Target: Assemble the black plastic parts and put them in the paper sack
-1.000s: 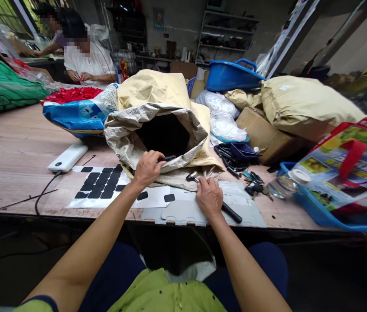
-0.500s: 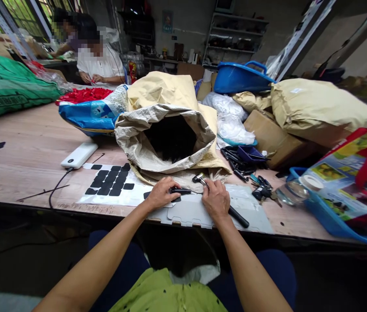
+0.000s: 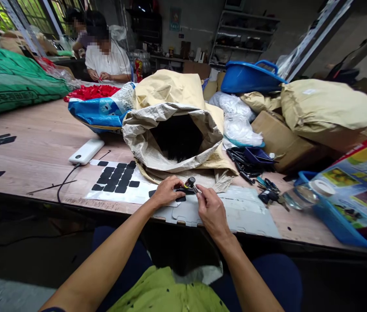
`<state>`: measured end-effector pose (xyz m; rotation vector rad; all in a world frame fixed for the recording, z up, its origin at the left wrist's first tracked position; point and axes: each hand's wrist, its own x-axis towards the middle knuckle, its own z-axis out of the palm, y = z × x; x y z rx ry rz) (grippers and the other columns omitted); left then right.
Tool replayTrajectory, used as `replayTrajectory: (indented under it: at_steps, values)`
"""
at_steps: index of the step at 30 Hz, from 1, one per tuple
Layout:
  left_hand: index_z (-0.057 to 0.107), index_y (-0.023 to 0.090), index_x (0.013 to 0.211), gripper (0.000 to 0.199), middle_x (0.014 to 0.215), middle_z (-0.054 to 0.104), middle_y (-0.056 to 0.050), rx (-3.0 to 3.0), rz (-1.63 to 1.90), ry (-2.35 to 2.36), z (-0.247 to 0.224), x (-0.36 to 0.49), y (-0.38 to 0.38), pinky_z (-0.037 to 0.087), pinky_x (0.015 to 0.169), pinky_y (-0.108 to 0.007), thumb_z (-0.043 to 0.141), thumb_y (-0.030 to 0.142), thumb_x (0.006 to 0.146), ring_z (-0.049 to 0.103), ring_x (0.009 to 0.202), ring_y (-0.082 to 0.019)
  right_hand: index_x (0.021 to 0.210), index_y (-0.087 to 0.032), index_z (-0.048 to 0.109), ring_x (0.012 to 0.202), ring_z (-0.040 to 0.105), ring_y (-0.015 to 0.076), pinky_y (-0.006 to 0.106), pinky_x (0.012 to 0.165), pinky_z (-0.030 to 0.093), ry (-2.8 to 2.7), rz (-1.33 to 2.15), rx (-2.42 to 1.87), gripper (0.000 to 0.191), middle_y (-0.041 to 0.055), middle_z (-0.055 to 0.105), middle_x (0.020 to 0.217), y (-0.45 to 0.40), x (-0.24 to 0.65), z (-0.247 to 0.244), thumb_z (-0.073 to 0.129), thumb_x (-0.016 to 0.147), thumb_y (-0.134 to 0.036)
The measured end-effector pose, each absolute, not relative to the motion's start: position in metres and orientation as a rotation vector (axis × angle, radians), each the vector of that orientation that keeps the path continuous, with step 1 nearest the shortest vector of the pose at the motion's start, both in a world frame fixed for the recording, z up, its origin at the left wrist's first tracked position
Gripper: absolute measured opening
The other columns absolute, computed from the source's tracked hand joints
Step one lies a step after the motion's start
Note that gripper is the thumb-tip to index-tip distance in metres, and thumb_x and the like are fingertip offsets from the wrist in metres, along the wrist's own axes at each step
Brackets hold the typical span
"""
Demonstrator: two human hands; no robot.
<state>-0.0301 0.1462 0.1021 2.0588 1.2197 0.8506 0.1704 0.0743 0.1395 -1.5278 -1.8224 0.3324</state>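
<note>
Hammer (image 3: pixel 189 182) clasped in right hand (image 3: pixel 213 210), nearer black piece (image 3: pixel 185 190) pinched in left hand (image 3: pixel 167 191), near table edge (image 3: pixel 306 237)

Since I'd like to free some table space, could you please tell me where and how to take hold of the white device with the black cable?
I'd grip the white device across its two long sides, towards the far end, coming from above. It lies flat with its upper face uncovered, and its narrow body should suit a pinch; the black cable joins the near end.
</note>
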Motion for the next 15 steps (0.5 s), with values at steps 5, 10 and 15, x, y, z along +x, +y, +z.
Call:
replayTrajectory:
  at_steps: [5,10,15]
  values:
    - [0.07,0.02,0.09,0.015,0.092,0.062,-0.001,2.066,0.822,1.237,0.101,-0.03,0.147,0.043,0.081,-0.031,0.078,0.026,0.078,0.057,0.091,-0.02,0.133,-0.023,0.065,0.098,0.064,0.0192,0.028,0.091,0.05,-1.862,0.256,-1.519,0.04,0.0081,0.066,0.103,0.064,0.157,0.145,0.04,0.103,-0.03]
    - [0.069,0.021,0.084,0.011,0.088,0.061,-0.001,2.055,0.833,1.256,0.104,-0.028,0.146,0.043,0.079,-0.031,0.078,0.025,0.078,0.056,0.088,-0.02,0.133,-0.026,0.066,0.092,0.064,0.0171,0.024,0.083,0.049,-1.96,0.204,-1.599,0.039,0.0059,0.066,0.099,0.061,0.156,0.141,0.041,0.103,-0.026]
    - [0.073,0.023,0.092,0.016,0.092,0.064,-0.001,2.011,0.879,1.257,0.104,-0.027,0.144,0.046,0.083,-0.032,0.078,0.022,0.077,0.059,0.092,-0.02,0.135,-0.024,0.065,0.095,0.064,0.0179,0.025,0.087,0.049,-1.885,0.133,-1.604,0.04,0.0068,0.066,0.1,0.06,0.164,0.141,0.04,0.104,-0.029]
